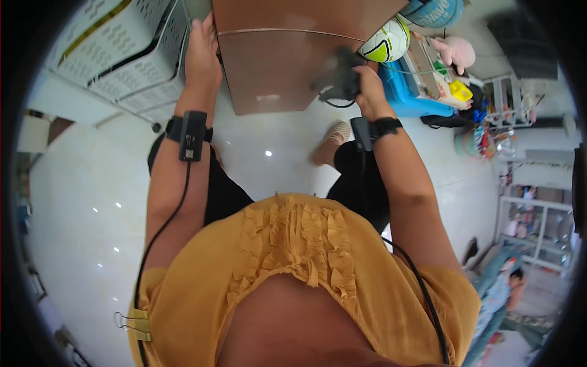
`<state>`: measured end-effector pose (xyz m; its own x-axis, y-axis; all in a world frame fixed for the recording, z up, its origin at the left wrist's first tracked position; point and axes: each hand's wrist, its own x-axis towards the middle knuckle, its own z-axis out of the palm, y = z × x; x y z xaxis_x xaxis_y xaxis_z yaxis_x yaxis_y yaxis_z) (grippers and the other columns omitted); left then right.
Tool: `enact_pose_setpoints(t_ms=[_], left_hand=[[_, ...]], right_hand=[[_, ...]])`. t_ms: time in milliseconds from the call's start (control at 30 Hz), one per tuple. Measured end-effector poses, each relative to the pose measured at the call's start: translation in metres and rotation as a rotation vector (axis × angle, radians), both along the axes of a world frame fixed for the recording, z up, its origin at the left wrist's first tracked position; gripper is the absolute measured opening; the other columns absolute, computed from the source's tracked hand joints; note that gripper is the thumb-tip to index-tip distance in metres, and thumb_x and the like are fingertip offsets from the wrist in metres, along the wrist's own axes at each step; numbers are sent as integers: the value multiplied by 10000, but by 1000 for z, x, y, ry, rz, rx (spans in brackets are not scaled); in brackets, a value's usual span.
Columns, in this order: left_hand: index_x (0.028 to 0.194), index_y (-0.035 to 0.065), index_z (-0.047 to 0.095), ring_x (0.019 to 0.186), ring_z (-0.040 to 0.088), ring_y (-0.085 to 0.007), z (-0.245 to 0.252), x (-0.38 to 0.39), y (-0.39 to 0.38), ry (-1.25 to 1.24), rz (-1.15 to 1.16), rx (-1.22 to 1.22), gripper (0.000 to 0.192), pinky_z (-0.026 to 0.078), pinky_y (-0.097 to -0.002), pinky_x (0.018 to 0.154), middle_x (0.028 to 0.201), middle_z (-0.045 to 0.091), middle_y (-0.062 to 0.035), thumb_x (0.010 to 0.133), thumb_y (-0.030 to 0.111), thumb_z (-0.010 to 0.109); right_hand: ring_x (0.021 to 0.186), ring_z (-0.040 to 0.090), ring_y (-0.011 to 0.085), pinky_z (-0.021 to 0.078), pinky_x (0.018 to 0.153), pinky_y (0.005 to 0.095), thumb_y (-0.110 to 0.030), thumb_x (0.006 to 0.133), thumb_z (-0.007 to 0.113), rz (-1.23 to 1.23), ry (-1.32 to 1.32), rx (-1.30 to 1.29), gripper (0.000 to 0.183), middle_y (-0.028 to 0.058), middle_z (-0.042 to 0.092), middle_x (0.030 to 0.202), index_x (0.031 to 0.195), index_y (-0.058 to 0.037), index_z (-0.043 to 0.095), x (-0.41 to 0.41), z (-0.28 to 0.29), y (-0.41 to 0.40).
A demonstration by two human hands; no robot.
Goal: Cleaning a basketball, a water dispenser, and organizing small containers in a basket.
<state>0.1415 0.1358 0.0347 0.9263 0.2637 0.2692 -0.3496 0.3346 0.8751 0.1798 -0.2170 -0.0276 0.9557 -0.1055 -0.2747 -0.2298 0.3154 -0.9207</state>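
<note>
My left hand (202, 55) lies flat along the left side of a glossy brown cabinet (270, 69), fingers pointing away from me. My right hand (369, 87) grips a dark, blurred object (339, 75) in front of the cabinet's right part; motion blur hides what it is. A thin dark loop hangs below that object. Each wrist carries a strapped black device with a cable.
White perforated baskets (133, 55) in a wheeled rack stand at left. On the right are a white and green ball (387, 41), a blue plastic bin (403, 91), a pink plush toy (454, 51) and shelves. A person (497, 289) lies at lower right.
</note>
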Motion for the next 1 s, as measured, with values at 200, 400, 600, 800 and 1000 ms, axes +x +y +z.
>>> enact_pose_setpoints(t_ms=[200,400,600,800,1000], left_hand=[[1444,-4,472,1342,453,-224,-10,17,-11,-39,28,-306,581,291,-345,1142,1446,524,-121,1064,420,358],[1426,-39,466,1338,450,-271,-1,13,-32,8,266,-79,546,316,-334,1122,1423,523,-164,1065,359,369],[1459,-41,396,1349,422,-278,23,4,-54,55,348,89,544,299,-358,1130,1464,461,-164,1063,330,363],[1409,-15,425,1267,443,-279,12,5,-54,63,301,150,480,301,-366,1101,1392,482,-162,1033,271,344],[1446,-22,348,1254,440,-248,-3,1,-36,18,375,345,488,305,-353,1099,1411,446,-148,1062,271,276]], right_hand=[[1055,651,254,532,923,364,-97,917,577,56,-544,189,452,151,635,1221,1345,15,487,-38,77,61],[1491,89,445,43,1235,432,-189,979,451,-435,-677,-716,762,389,78,1567,1458,232,35,-2,19,130],[1421,193,541,135,1210,493,-194,1013,388,-568,-570,-858,683,461,109,1507,1421,261,85,17,-47,144],[1387,361,405,324,1133,468,-301,1047,376,-510,225,-140,497,271,317,1533,1403,46,381,19,-150,146],[1301,516,280,431,1066,339,-370,915,601,-38,633,-255,512,117,564,1393,1331,-81,525,21,-220,185]])
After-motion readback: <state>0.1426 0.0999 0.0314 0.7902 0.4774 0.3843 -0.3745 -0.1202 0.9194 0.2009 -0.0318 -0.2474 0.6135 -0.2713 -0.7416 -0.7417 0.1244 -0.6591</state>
